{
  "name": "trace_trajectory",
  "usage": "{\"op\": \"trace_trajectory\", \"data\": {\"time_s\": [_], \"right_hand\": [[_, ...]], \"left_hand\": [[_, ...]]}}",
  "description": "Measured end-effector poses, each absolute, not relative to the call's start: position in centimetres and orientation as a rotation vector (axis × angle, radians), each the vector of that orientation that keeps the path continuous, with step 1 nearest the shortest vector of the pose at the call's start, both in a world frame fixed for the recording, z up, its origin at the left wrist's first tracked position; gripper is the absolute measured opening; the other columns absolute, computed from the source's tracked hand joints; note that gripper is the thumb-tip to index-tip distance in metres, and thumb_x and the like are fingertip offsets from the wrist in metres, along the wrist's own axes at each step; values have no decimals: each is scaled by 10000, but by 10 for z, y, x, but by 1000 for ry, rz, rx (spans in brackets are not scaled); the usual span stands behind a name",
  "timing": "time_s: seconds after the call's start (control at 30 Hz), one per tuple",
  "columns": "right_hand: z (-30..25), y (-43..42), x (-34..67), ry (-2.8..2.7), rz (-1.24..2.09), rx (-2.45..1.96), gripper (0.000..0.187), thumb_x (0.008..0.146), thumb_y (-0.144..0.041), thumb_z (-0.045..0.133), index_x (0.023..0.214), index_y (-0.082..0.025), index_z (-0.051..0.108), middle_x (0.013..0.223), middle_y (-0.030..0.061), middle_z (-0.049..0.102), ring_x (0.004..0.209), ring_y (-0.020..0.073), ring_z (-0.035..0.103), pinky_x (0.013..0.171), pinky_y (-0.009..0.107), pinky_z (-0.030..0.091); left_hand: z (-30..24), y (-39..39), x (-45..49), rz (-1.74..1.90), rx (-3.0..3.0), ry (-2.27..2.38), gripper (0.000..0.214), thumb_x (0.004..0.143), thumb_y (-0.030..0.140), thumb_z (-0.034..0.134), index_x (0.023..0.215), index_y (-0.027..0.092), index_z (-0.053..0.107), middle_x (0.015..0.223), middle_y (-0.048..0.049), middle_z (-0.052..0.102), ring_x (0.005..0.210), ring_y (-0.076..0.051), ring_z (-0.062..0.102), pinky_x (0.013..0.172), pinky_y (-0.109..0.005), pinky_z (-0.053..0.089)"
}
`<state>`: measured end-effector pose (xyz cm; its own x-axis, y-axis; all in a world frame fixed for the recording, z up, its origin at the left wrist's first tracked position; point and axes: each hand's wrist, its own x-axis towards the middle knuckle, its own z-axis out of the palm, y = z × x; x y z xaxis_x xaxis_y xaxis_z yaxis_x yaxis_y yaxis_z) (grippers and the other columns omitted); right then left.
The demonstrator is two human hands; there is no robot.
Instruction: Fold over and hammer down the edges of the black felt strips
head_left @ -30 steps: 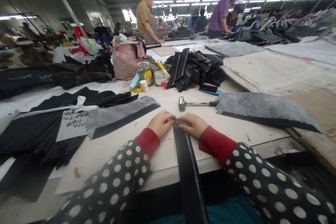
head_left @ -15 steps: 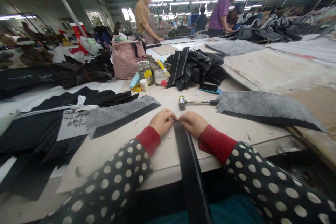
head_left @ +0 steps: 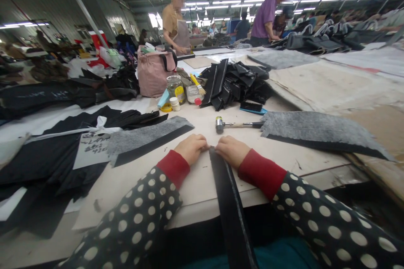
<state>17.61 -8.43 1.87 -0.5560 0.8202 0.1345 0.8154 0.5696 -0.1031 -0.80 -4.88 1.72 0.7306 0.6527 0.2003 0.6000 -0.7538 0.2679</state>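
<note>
A long black strip with a pale line along its right side runs from the table over its front edge toward my body. My left hand pinches at the far left corner of the strip, fingers curled together. Across from it, my right hand closes its fingertips on the strip's far right corner. Just beyond my hands lies a mallet, its handle pointing right. Grey-backed black pieces lie on either side, one fabric piece to the left and another fabric piece to the right.
A heap of black strips lies farther back, with a blue brush before it. Near it stand a glass jar, a yellow paintbrush and a pink bag. Stacked black fabric covers the left. Two people stand beyond.
My left hand has shifted slightly left and its fingers are more curled. My right hand's fingers have drawn in at the strip's end. The person in the apron has moved their arms inward.
</note>
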Motion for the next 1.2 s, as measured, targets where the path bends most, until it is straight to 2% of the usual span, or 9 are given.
{"op": "trace_trajectory", "data": {"time_s": [0.1, 0.2, 0.4, 0.53, 0.63, 0.8, 0.97, 1.2], "right_hand": [[17, -85, 176, -2629, 14, -1360, 251, 846, -247, 387, 801, -139, 610, 831, 81, 531, 791, 163, 447, 747, 295, 364], [12, -83, 175, -2607, -3, -1326, 245, 840, -229, 385, 788, -130, 603, 816, 84, 527, 787, 164, 450, 761, 307, 364], [5, -81, 188, -2406, 301, -1201, 209, 789, -200, 463, 928, -146, 611, 831, 78, 552, 817, 165, 482, 773, 310, 383], [2, -84, 208, -2101, 593, -1258, 239, 777, -231, 472, 950, -137, 607, 864, 69, 577, 773, 139, 521, 723, 276, 420], [0, -89, 219, -1934, 677, -1331, 258, 773, -261, 465, 941, -131, 610, 874, 68, 583, 774, 142, 531, 707, 277, 427], [3, -94, 220, -1983, 642, -1350, 249, 757, -258, 478, 911, -127, 624, 781, 53, 570, 681, 129, 510, 651, 268, 424], [4, -93, 214, -2018, 603, -1330, 215, 754, -221, 491, 895, -131, 626, 772, 45, 555, 636, 107, 490, 621, 244, 413], [4, -87, 211, -2211, 444, -1260, 209, 723, -108, 475, 858, -154, 627, 774, 45, 543, 712, 132, 490, 698, 272, 404]], "left_hand": [[19, -52, -5, 601, 2745, 1045, 221, 750, 60, 406, 773, 163, 601, 895, -51, 564, 866, -164, 491, 810, -307, 399], [20, -60, 6, 812, 2687, 1055, 233, 766, 66, 383, 900, 158, 550, 952, -63, 541, 930, -166, 474, 847, -316, 390], [15, -73, 25, 494, 2662, 1125, 204, 787, 111, 379, 951, 151, 493, 891, -55, 543, 843, -168, 502, 795, -317, 422], [15, -74, 25, 443, 2698, 1171, 233, 784, 93, 385, 983, 155, 489, 913, -52, 544, 867, -169, 494, 811, -307, 409], [16, -75, 23, 418, 2731, 1146, 230, 797, 104, 376, 976, 165, 507, 911, -50, 544, 876, -169, 488, 814, -305, 403], [16, -75, 22, 434, 2753, 1114, 239, 817, 124, 356, 973, 172, 532, 903, -52, 541, 869, -165, 486, 803, -294, 404], [15, -75, 22, 426, 2773, 1120, 256, 808, 111, 361, 976, 181, 541, 909, -50, 537, 863, -161, 485, 794, -283, 407], [17, -74, 22, 333, 2828, 1135, 296, 774, 86, 390, 992, 210, 547, 912, -36, 536, 853, -158, 483, 778, -278, 410]]}}
